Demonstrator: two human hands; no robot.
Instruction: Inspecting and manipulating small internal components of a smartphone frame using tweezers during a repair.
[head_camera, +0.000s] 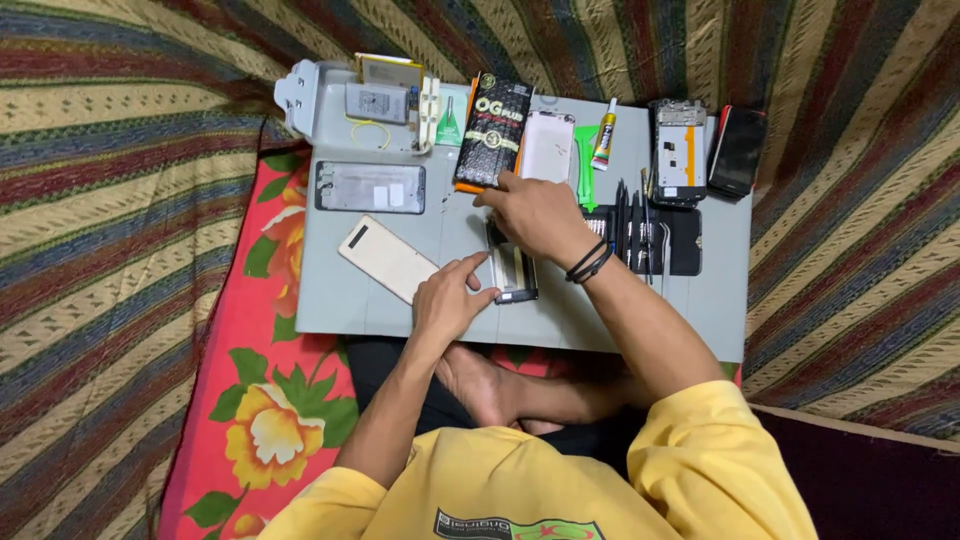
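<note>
We see a striped cloth (120, 150) spread all round, and on it a grey work mat (350, 300) that carries everything else. Near the mat's centre lies an opened phone frame (514, 280), long side running from twelve to six o'clock. Our left hand (445, 300) rests at its nine o'clock side, forefinger stretched out and touching the frame's left edge, the other fingers loosely curled and holding nothing. Our right hand (535, 213) lies over the frame's upper end, palm down, forefinger pointing toward eleven o'clock at the lower edge of a black printed box (492, 130); whether it grips anything beneath we cannot tell. At nine o'clock from the left hand lies a pale gold back cover (385, 258), tilted. At three o'clock from the right hand, a black tool roll (660, 240) holds thin tools. A small glue tube (605, 135) lies at one o'clock.
</note>
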